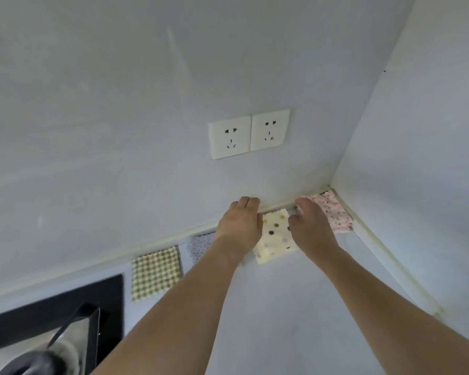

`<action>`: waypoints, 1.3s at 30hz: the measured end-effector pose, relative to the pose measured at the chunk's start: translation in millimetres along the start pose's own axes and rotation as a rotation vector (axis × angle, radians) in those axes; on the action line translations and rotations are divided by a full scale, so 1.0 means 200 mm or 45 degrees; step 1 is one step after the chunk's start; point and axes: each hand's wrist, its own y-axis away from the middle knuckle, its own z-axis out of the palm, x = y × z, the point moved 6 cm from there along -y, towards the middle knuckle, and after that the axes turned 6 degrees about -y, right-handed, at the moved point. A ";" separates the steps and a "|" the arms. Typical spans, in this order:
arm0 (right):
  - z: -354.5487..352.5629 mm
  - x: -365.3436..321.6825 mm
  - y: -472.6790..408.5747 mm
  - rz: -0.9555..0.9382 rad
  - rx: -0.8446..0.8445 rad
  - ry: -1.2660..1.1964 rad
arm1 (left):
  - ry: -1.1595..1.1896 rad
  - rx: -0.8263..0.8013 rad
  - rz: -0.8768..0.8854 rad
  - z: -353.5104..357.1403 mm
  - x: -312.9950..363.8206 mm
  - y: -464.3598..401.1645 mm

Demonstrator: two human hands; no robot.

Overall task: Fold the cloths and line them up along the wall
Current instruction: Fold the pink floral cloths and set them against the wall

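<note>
Four folded cloths lie in a row on the pale countertop point(276, 307), along the foot of the far wall point(119, 117).

From left: checked cloth point(156, 273), beside the black hob point(65, 301); grey speckled cloth point(201, 246), partly hidden by the left forearm; cream dotted cloth point(275, 238); pink speckled cloth point(333, 212), tucked into the right-hand corner where the two walls meet.

Left hand point(241, 221): palm down at the left edge of the cream dotted cloth, fingers straight and together, tips reaching the strip at the wall's base. Whether it presses the cloth or only touches its edge, I cannot tell.

Right hand point(310, 226): over the gap between the cream and pink cloths, covering the right edge of the cream one. Fingers bent downward and loosely apart; whether they pinch cloth, I cannot tell.

Cream cloth sits slightly askew, its near corner drawn away from the wall.

Two white sockets point(248, 133) sit side by side on the far wall above the hands.
</note>
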 end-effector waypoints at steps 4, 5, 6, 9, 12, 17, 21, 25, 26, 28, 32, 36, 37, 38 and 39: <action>0.22 -0.29 0.30 -0.110 0.010 0.102 | 0.033 0.016 -0.061 -0.22 -0.34 0.34; 0.29 -0.37 0.38 -0.136 0.016 0.107 | 0.036 0.031 -0.074 -0.28 -0.44 0.44; 0.36 -0.45 0.47 -0.155 0.010 0.112 | 0.041 0.037 -0.088 -0.33 -0.53 0.53; 0.59 -0.66 0.72 -0.225 -0.058 0.131 | 0.021 0.052 -0.117 -0.50 -0.80 0.81; 0.78 -0.89 0.94 -0.274 -0.126 0.138 | -0.058 0.079 -0.169 -0.69 -1.04 1.07; 0.98 -1.19 1.17 -0.445 -0.194 0.174 | -0.161 0.203 -0.277 -0.96 -1.34 1.37; 1.17 -1.35 1.34 -0.560 -0.259 0.201 | -0.186 0.256 -0.386 -1.06 -1.50 1.62; 1.38 -1.43 1.58 -0.572 -0.333 0.189 | -0.235 0.212 -0.406 -1.10 -1.69 1.89; 1.43 -1.46 1.63 -0.577 -0.350 0.202 | -0.242 0.218 -0.416 -1.13 -1.74 1.94; 1.54 -1.55 1.74 -0.585 -0.366 0.214 | -0.231 0.232 -0.437 -1.20 -1.87 2.05; 1.85 -1.79 1.99 -0.615 -0.372 0.194 | -0.202 0.257 -0.433 -1.31 -2.18 2.29; 2.19 -2.01 2.27 -0.641 -0.449 0.208 | -0.143 0.256 -0.524 -1.41 -2.54 2.56; 2.25 -2.05 2.33 -0.646 -0.464 0.210 | -0.119 0.255 -0.566 -1.43 -2.62 2.64; 2.31 -2.09 2.37 -0.655 -0.473 0.208 | -0.093 0.255 -0.604 -1.45 -2.69 2.72; 2.35 -2.12 2.41 -0.664 -0.477 0.210 | -0.069 0.261 -0.635 -1.47 -2.75 2.79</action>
